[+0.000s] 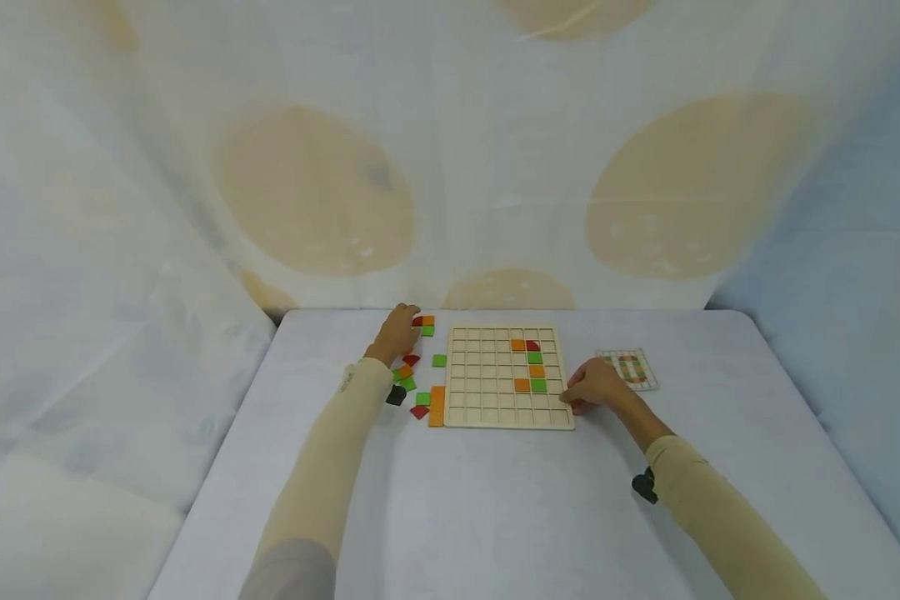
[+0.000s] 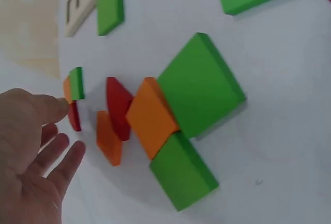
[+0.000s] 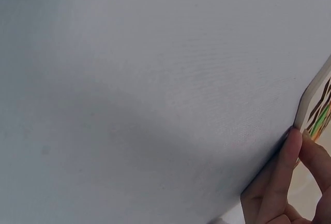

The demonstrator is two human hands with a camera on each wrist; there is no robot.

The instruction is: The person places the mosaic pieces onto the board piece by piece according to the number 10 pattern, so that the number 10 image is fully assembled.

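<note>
A wooden grid board (image 1: 495, 400) lies on the table, with several orange, green and red tiles (image 1: 534, 364) set in its right-hand columns. My left hand (image 1: 399, 327) reaches to the far left of the board. Its relaxed fingers (image 2: 58, 158) spread beside a small group of red, orange and green tiles (image 2: 74, 95) and hold nothing. Closer to the wrist camera sits a cluster of green, orange and red tiles (image 2: 170, 115). My right hand (image 1: 591, 388) rests at the board's lower right edge (image 3: 309, 98), its fingertips (image 3: 290, 154) touching the side.
More loose tiles (image 1: 420, 392) are scattered left of the board, including an orange stack (image 1: 437, 406) against its edge. A small pattern card (image 1: 628, 367) lies right of the board. A pale dotted curtain hangs behind and around the white table (image 1: 495, 517).
</note>
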